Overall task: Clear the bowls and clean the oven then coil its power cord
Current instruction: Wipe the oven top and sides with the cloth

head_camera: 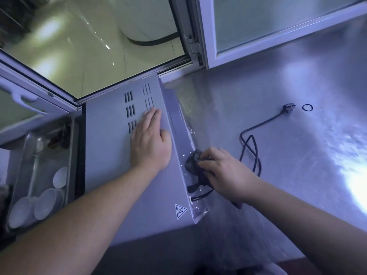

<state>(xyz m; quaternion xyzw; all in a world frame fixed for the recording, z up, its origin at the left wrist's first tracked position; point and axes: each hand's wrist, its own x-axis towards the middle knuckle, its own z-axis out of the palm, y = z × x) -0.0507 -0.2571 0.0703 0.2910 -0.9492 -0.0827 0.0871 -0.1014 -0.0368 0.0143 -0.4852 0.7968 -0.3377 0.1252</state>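
A grey oven point(119, 155) stands on the steel counter, seen from above with vent slots in its top. My left hand point(150, 141) lies flat on the oven's top, fingers straight. My right hand point(222, 171) grips a dark cloth point(193, 161) and presses it against the oven's right side panel. The black power cord point(250, 147) leaves that panel below my right hand, loops loosely on the counter and ends in a plug point(288, 107). Several white bowls point(46, 203) sit in a metal tray point(29, 143) left of the oven.
A small black ring point(307, 107) lies on the steel counter point(297, 165) just right of the plug. An open window frame point(190, 46) stands behind the oven. A hot-surface warning sticker point(180, 210) marks the oven's near corner.
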